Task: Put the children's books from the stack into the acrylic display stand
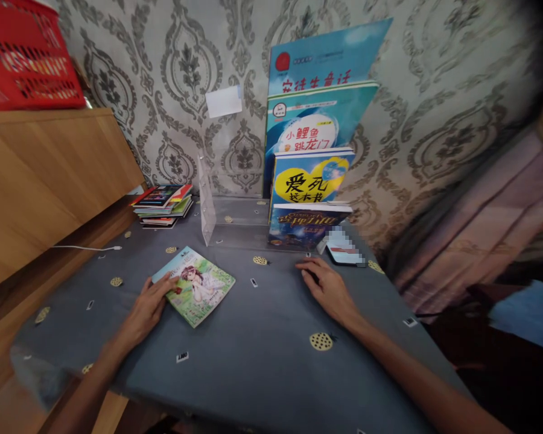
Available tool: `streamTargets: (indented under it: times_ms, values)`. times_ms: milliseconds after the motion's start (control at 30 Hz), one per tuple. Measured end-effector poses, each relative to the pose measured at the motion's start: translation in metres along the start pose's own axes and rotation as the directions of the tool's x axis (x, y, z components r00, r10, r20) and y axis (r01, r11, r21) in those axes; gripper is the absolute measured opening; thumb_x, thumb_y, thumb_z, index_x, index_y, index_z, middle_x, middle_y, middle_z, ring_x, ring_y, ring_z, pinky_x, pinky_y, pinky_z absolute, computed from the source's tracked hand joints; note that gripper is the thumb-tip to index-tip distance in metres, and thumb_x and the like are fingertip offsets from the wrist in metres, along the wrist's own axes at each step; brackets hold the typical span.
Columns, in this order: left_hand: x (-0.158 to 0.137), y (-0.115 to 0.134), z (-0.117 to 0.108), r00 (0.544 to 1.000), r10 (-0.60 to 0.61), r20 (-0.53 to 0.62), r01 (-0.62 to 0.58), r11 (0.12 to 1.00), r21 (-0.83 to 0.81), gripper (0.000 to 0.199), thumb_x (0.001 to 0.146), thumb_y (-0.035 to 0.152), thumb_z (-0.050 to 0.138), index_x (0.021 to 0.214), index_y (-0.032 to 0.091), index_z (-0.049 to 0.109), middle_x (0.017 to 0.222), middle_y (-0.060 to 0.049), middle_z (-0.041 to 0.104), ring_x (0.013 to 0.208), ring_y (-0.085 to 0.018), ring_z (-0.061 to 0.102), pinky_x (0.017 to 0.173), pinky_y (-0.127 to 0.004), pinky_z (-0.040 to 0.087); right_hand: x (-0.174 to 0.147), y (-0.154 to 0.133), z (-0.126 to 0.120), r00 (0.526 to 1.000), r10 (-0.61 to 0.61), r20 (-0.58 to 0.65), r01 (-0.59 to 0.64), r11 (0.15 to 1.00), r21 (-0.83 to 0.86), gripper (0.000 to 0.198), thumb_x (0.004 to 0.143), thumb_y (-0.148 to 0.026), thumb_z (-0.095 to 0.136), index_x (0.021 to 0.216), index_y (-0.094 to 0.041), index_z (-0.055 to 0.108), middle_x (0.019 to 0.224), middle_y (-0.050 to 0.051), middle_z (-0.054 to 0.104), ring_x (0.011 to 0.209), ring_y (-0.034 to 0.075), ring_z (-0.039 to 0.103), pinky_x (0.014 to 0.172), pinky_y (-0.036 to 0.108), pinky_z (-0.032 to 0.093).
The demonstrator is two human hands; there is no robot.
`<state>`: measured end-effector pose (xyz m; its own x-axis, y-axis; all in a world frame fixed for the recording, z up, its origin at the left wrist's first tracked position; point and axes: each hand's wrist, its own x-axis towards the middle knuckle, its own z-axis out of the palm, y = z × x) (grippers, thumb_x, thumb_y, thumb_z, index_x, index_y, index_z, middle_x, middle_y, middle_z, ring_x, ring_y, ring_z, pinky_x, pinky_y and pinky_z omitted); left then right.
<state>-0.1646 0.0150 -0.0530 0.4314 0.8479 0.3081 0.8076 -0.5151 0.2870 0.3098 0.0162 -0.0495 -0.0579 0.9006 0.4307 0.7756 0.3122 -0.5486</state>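
A small book [203,286] with a drawn girl on a green, flowery cover lies on the cloth-covered table. My left hand [147,307] rests at its left edge, fingers stretched over the cover; its thumb is hard to make out. Off to the right, my right hand [326,286] lies on the cloth, loosely bent, with thumb and fingers apart and nothing in it. Beyond it, a clear stand [207,202] holds several upright books, among them a dark blue book [298,226] in front, a yellow-and-blue book [314,181] and a taller teal book [362,102] behind.
A phone [344,250] lies right of the stand. At the back left is a pile of books [165,205], with a white cable [88,248] nearer me. A wooden cabinet [54,181] with a red basket [31,57] borders the left; a curtain [475,223] hangs right.
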Motion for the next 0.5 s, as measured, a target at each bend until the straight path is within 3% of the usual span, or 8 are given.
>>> streamTargets:
  times_ms: [100, 200, 267, 367, 500]
  values:
    - [0.0, 0.006, 0.0, 0.998, 0.058, 0.034, -0.058, 0.998, 0.01, 0.043, 0.098, 0.021, 0.035, 0.134, 0.028, 0.057, 0.141, -0.01, 0.062, 0.141, -0.027, 0.047, 0.119, -0.059, 0.029, -0.001, -0.003, 0.001, 0.999, -0.045, 0.007, 0.045, 0.999, -0.013, 0.032, 0.093, -0.025, 0.044, 0.104, -0.022, 0.074, 0.112, 0.01, 0.07, 0.1, 0.025, 0.069, 0.09, 0.041, 0.057]
    - [0.005, 0.028, -0.002, 0.983, 0.162, 0.089, -0.161, 0.987, -0.017, 0.043, 0.099, 0.018, 0.035, 0.136, 0.028, 0.055, 0.144, -0.01, 0.059, 0.144, -0.026, 0.043, 0.12, -0.058, 0.027, -0.003, -0.006, 0.001, 0.997, -0.068, 0.029, 0.069, 0.997, -0.022, 0.031, 0.094, -0.024, 0.044, 0.105, -0.023, 0.073, 0.115, 0.01, 0.069, 0.102, 0.024, 0.068, 0.091, 0.041, 0.057]
    - [0.012, 0.049, -0.003, 0.954, 0.24, 0.179, -0.232, 0.971, -0.065, 0.044, 0.1, 0.015, 0.035, 0.137, 0.028, 0.054, 0.147, -0.01, 0.056, 0.146, -0.024, 0.039, 0.122, -0.057, 0.024, -0.003, -0.008, 0.002, 0.996, -0.072, 0.047, 0.074, 0.997, -0.023, 0.031, 0.094, -0.024, 0.044, 0.106, -0.022, 0.073, 0.118, 0.01, 0.068, 0.104, 0.025, 0.068, 0.093, 0.042, 0.057]
    - [0.029, 0.083, -0.001, 0.903, 0.354, 0.242, -0.323, 0.933, -0.158, 0.044, 0.099, 0.01, 0.035, 0.133, 0.027, 0.058, 0.147, -0.009, 0.056, 0.148, -0.022, 0.036, 0.124, -0.056, 0.019, -0.004, -0.01, 0.002, 0.995, -0.085, 0.06, 0.085, 0.996, 0.001, 0.031, 0.095, -0.023, 0.044, 0.106, -0.022, 0.073, 0.118, 0.011, 0.068, 0.107, 0.026, 0.068, 0.096, 0.045, 0.056]
    - [0.06, 0.113, 0.011, 0.83, 0.475, 0.293, -0.402, 0.873, -0.276, 0.047, 0.098, 0.009, 0.037, 0.141, 0.026, 0.051, 0.15, -0.008, 0.054, 0.149, -0.019, 0.035, 0.125, -0.054, 0.016, -0.007, -0.018, 0.001, 0.99, -0.135, 0.035, 0.133, 0.989, 0.057, 0.03, 0.095, -0.022, 0.046, 0.108, -0.023, 0.073, 0.119, 0.009, 0.07, 0.11, 0.026, 0.066, 0.099, 0.046, 0.055]
